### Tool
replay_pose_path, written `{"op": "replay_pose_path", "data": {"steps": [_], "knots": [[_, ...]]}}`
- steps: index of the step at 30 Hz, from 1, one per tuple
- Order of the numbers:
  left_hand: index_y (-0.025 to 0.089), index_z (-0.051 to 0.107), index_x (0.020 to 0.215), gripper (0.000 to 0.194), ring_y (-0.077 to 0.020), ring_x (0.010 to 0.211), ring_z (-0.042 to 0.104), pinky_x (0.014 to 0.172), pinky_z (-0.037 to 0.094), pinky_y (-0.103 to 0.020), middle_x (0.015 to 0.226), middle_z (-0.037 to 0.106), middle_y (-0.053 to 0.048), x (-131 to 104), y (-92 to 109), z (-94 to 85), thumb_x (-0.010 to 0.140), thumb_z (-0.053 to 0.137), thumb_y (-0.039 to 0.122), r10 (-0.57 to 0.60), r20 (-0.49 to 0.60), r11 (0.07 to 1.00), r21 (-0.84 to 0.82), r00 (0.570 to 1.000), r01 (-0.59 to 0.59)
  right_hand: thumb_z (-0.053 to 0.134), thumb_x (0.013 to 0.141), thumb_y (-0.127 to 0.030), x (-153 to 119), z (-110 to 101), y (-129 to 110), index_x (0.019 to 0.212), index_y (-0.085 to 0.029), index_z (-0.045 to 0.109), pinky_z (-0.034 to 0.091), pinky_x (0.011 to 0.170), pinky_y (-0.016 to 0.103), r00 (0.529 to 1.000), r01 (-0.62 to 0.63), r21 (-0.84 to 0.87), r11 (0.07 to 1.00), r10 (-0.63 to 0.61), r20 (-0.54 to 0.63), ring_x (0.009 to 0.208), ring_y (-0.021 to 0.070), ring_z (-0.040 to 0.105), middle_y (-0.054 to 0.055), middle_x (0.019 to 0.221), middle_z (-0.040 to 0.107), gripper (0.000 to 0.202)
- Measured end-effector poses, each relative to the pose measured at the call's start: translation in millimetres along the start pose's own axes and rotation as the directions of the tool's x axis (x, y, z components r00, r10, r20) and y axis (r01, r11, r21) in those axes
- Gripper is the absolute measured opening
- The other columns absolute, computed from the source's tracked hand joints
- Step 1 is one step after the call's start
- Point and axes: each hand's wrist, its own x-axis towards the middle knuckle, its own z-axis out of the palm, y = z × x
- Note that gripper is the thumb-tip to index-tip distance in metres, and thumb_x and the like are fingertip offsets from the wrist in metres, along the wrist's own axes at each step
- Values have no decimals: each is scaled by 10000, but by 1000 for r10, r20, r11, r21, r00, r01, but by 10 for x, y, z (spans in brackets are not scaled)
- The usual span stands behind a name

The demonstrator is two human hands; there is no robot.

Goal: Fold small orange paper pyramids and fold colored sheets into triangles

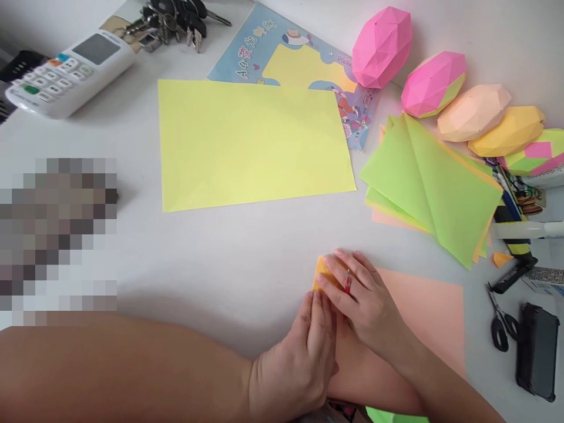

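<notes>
A small folded piece of orange paper (321,268) lies under my hands near the front of the table. My left hand (311,355) pinches its near edge, fingers pressed together. Over the same paper, my right hand (361,294) holds it with fingers bent across it; the thumb is hidden. A thin red and silver item (348,283) shows at the right fingers, too small to make out. Beneath my hands and right forearm is a peach paper sheet (434,311). Beyond them lies a large yellow paper sheet (251,144).
Fanned green paper sheets (436,182) lie at right. Behind them stand several faceted paper shapes, including a pink one (382,48). Scissors (500,323) and a black phone (537,352) lie far right. A white keypad device (70,73) and keys (171,20) are upper left.
</notes>
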Motion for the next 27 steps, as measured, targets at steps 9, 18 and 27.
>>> {"op": "replay_pose_path", "data": {"steps": [9,18,27], "knots": [[-35,620,1182,503,-342,1072,635,935,460,-519,1152,666,-224,-26,40,1,988,402,374,10,6,998,58,1000,-11,528,916,-77,35,49,3,1210,-134,600,429,1058,495,1000,-20,2,1000,20,-16,1321,280,451,137,1347,575,309],[19,619,1221,497,-322,1119,611,965,448,-506,1210,646,-195,-10,69,-7,996,361,380,-6,61,997,81,998,1,420,937,-88,40,52,10,1245,-145,563,376,1067,471,999,-36,-18,999,37,25,1381,267,378,124,1381,545,345],[73,598,1271,509,-296,1156,589,984,438,-480,1262,624,-162,-25,136,1,1001,326,408,-23,125,991,135,992,6,416,933,-70,52,47,18,1259,-122,535,367,1054,480,998,-30,-22,999,31,51,1378,290,377,139,1387,536,351]]}}
